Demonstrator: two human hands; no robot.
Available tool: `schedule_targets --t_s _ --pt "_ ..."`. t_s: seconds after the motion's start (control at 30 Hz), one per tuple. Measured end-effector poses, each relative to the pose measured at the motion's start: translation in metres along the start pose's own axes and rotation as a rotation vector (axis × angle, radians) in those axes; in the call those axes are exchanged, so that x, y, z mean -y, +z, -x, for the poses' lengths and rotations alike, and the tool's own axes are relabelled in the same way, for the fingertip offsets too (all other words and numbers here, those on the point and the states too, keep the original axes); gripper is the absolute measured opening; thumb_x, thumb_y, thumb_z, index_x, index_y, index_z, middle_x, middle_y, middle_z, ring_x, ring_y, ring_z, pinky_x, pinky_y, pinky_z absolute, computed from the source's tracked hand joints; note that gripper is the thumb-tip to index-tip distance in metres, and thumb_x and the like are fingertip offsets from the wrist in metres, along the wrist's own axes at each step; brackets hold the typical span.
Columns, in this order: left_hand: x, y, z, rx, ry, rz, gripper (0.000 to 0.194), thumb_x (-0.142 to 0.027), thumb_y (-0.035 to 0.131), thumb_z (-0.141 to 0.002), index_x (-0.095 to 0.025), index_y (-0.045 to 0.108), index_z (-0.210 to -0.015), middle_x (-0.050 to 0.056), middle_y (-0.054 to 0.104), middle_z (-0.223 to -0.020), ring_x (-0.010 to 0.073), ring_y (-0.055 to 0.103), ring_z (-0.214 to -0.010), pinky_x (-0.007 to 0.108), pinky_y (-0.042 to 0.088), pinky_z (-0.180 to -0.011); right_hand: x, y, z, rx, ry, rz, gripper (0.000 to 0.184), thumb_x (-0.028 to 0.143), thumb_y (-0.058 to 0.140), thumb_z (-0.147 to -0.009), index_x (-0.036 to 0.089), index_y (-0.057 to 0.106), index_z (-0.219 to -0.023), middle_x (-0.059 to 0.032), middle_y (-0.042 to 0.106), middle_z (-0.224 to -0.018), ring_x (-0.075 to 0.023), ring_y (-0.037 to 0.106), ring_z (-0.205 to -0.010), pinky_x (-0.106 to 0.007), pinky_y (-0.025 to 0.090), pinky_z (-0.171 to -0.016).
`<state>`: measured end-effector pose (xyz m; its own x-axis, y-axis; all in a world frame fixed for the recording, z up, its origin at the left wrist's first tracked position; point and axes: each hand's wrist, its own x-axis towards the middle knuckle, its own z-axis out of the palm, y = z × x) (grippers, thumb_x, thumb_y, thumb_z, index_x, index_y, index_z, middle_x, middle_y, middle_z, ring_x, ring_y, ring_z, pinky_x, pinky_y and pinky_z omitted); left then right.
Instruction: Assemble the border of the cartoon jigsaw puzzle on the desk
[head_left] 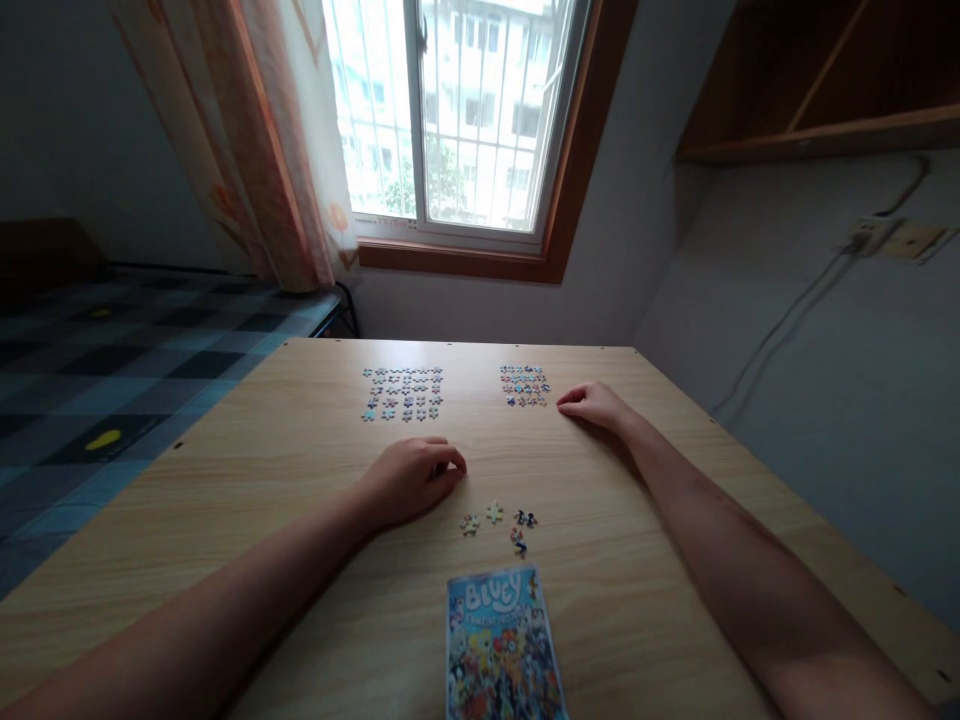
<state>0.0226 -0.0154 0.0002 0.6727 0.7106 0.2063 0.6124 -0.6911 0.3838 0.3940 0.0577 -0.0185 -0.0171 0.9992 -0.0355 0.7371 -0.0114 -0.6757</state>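
My left hand [414,478] rests on the wooden table with its fingers curled and the thumb near the index fingertip; anything inside is hidden. Just right of and below it lie a few loose jigsaw puzzle pieces [493,512]. My right hand [594,404] lies farther back, its fingertips pinched together on the tabletop. Whatever that pinch may hold is too small to make out. Beside its fingertips, on the left, is a compact group of puzzle pieces [525,386] in rows. Another group of spaced puzzle pieces [405,392] is laid out in rows beyond my left hand.
A blue box [504,645] printed "BLUEY" lies at the table's near edge. The table [330,620] stands below a barred window [480,120]. To the left are a curtain [270,150] and a checked bed [150,350]. A cable [787,325] runs down the right wall.
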Motion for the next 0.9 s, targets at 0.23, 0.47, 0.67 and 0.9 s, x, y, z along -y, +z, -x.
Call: schedule_targets --t_s 0.23,0.47,0.67,0.9 --pt "0.001 0.0 0.001 -0.015 0.017 -0.01 0.019 -0.024 0.056 -0.086 -0.025 0.075 -0.092 0.001 0.071 -0.087 0.0133 0.061 -0.072 0.025 0.042 -0.066 -0.003 0.002 -0.005 -0.188 -0.121 0.109 0.033 0.039 0.066 -0.08 0.017 0.081 -0.1 -0.0074 0.078 -0.083 -0.0193 0.067 -0.073 -0.028 0.048 -0.07" --pt "0.0 0.0 0.001 -0.01 0.008 -0.013 0.018 -0.025 0.056 -0.087 -0.025 0.074 -0.091 0.0 0.071 -0.086 0.0132 0.06 -0.07 0.026 0.042 -0.065 -0.012 0.004 -0.004 -0.226 -0.224 0.184 0.022 0.035 0.069 -0.08 0.022 0.082 -0.091 -0.0068 0.077 -0.096 -0.0198 0.068 -0.084 -0.028 0.048 -0.075" --pt "0.002 0.002 0.001 -0.011 0.01 -0.012 0.018 -0.024 0.056 -0.086 -0.025 0.074 -0.091 0.0 0.071 -0.087 0.0136 0.061 -0.072 0.026 0.042 -0.067 -0.007 0.02 -0.007 -0.292 -0.275 0.201 0.019 0.032 0.067 -0.085 0.024 0.082 -0.094 -0.0059 0.076 -0.1 -0.02 0.068 -0.09 -0.029 0.049 -0.081" --pt "0.0 0.001 0.0 -0.007 0.007 -0.008 0.018 -0.023 0.056 -0.086 -0.026 0.074 -0.091 0.0 0.071 -0.087 0.0136 0.061 -0.071 0.026 0.042 -0.066 -0.01 0.022 -0.008 -0.314 -0.304 0.199 0.017 0.031 0.067 -0.086 0.025 0.081 -0.094 -0.0049 0.076 -0.098 -0.0192 0.068 -0.088 -0.029 0.05 -0.078"
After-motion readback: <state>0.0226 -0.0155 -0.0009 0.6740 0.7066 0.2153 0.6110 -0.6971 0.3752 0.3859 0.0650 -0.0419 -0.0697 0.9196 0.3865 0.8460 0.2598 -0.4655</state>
